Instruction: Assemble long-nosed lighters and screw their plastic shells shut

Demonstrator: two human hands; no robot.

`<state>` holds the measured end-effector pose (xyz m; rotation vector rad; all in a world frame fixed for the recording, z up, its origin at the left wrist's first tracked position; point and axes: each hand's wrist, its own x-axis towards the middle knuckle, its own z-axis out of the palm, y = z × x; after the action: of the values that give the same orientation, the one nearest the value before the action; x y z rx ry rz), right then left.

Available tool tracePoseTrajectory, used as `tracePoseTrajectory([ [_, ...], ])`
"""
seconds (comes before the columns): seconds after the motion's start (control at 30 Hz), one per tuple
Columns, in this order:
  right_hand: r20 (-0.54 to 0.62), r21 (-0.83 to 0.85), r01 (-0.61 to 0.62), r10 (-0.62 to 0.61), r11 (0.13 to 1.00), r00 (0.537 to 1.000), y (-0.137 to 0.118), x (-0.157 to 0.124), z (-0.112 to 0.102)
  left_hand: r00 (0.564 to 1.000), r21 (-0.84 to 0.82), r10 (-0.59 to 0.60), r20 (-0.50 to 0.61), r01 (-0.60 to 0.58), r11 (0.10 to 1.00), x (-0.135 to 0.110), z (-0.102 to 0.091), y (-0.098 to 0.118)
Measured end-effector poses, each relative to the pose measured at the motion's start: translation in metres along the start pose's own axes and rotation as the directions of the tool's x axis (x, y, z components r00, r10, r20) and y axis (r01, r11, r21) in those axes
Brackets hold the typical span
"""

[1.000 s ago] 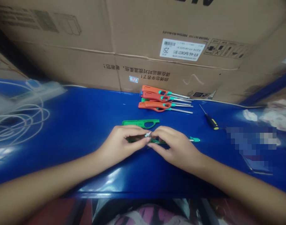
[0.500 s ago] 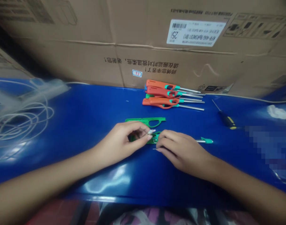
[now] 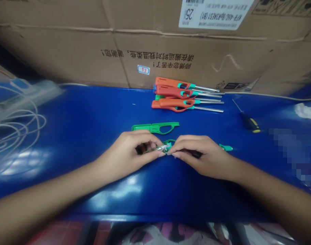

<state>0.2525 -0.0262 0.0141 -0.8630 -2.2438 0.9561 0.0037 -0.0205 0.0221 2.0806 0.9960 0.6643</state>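
Observation:
My left hand (image 3: 138, 146) pinches a small clear and silvery lighter part (image 3: 160, 148) between thumb and forefinger. Close against it, my right hand (image 3: 196, 149) has thumb and forefinger pressed together beside a teal piece (image 3: 168, 146); what they grip is too small to make out. Under both hands lies an opened green lighter body (image 3: 170, 140), mostly covered. Its teal tip (image 3: 226, 147) shows past my right hand. Just behind my hands, the other green casing half (image 3: 155, 128) rests flat on the table.
Several orange stick lighters (image 3: 174, 93) lie piled at the back against a cardboard box (image 3: 81, 58). A black-and-yellow screwdriver (image 3: 249, 122) and crumpled white tissue (image 3: 305, 111) are at right. Coiled white cable (image 3: 22, 124) spreads over the blue table (image 3: 114, 200) at left.
My right fingertips have moved up and in against the part in my left hand. The thin piece that stuck out under my right fingers no longer shows. The view has tilted slightly down.

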Motion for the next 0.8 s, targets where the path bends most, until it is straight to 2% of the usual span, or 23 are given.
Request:
tracePoseTrajectory([
  [0.3,-0.034,-0.042,-0.004,0.003,0.999,0.999,0.0021,-0.0006,0.004,0.999,0.008,0.033,0.004,-0.033,0.999,0.0003,0.0014,0.0004],
  [0.8,-0.07,0.014,-0.084,0.085,0.996,0.994,0.0019,0.0025,0.0031,0.999,0.016,0.036,-0.012,-0.036,0.999,-0.0009,0.0024,-0.0001],
])
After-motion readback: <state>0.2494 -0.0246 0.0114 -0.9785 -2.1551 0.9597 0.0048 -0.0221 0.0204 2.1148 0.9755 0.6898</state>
